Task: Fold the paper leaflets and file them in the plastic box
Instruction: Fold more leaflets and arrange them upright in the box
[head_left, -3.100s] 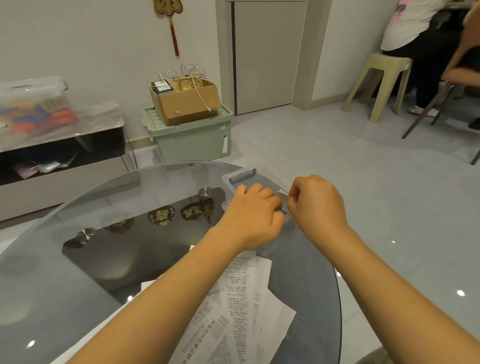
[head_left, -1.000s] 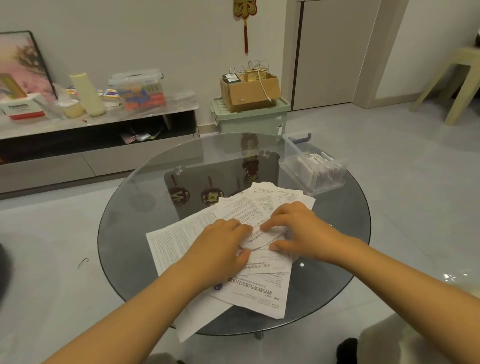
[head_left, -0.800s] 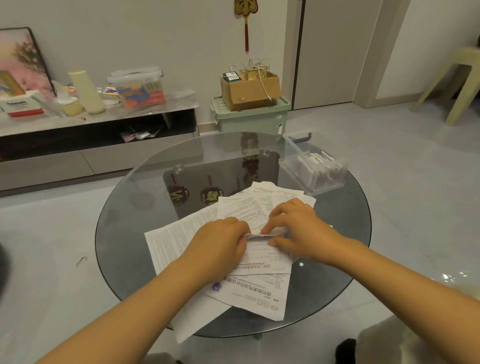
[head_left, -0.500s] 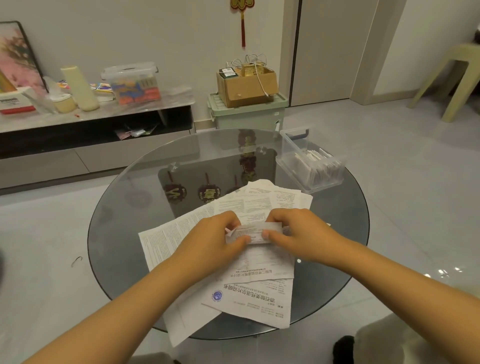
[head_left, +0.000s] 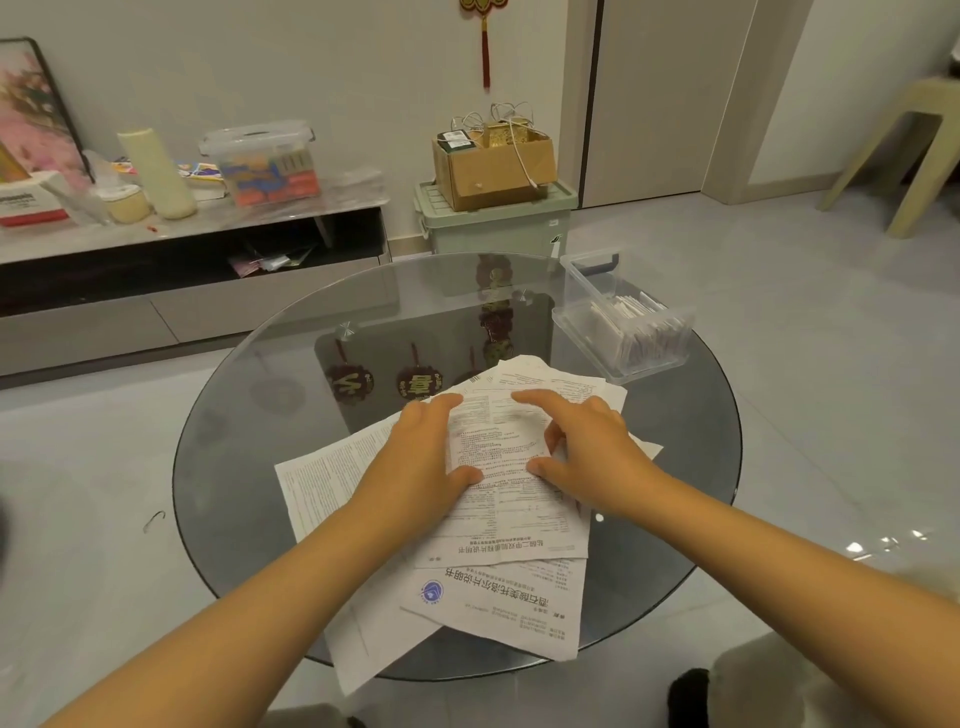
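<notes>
two hands (head_left: 519, 457); one plastic box (head_left: 623, 317); one glass table (head_left: 249, 415)

head-worn view, angled down, table (head_left: 249, 467) near

Pretty plain room: off-white wall (head_left: 311, 62) across the top of the frame, pale grey glossy tile floor (head_left: 810, 322) with a few light glints lower right. Red tasselled knot ornament (head_left: 484, 36) hangs top centre. Upper left there's a low TV-style cabinet (head_left: 197, 270) with a marble-look top, cluttered with a clear lidded bin (head_left: 260, 161), a cream cylinder (head_left: 158, 174) and a framed picture (head_left: 31, 109) leaning on the wall. Centre top, a cardboard box (head_left: 493, 163) sits on a mint-green storage bin (head_left: 493, 223), next to a beige door (head_left: 660, 93). Beige plastic stool (head_left: 904, 150) far right. The round smoked-glass tabletop (head_left: 270, 395) fills the middle.
</notes>
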